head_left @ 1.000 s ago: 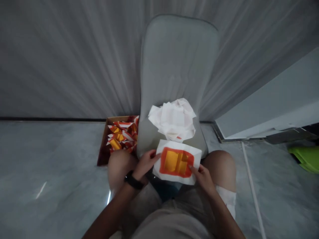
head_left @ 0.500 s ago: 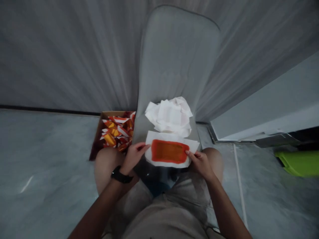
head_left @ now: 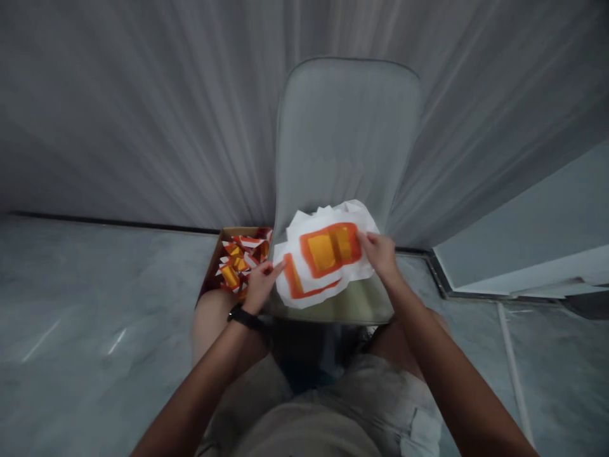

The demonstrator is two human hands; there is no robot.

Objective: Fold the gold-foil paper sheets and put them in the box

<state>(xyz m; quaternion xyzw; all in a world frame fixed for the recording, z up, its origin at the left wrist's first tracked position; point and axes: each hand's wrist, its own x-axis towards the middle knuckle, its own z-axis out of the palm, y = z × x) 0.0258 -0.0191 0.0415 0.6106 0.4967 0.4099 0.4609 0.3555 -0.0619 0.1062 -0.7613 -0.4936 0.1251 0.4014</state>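
Note:
My left hand (head_left: pixel 261 284), with a black band on its wrist, pinches the left edge of a white joss paper sheet (head_left: pixel 295 285) with an orange-and-gold rectangle. My right hand (head_left: pixel 379 252) has its fingers closed at the right edge of another joss paper sheet (head_left: pixel 324 251). This second sheet overlaps the first and hides most of its printed patch. Behind both, jagged white edges of a loose paper pile (head_left: pixel 304 220) show on the grey chair's seat (head_left: pixel 352 304). The fingertips of my right hand are slightly blurred.
Left of the chair, a cardboard box (head_left: pixel 212 266) on the floor holds several folded red, white and gold paper pieces (head_left: pixel 236 259). The chair's backrest (head_left: pixel 347 127) rises in front of a grey curtain (head_left: pixel 143 114). A pale panel (head_left: pixel 523 228) stands at the right.
A second patterned sheet now lies over the first, at my right hand. Both hands and the paper have moved forward over the seat, covering much of the white pile. The view has shifted.

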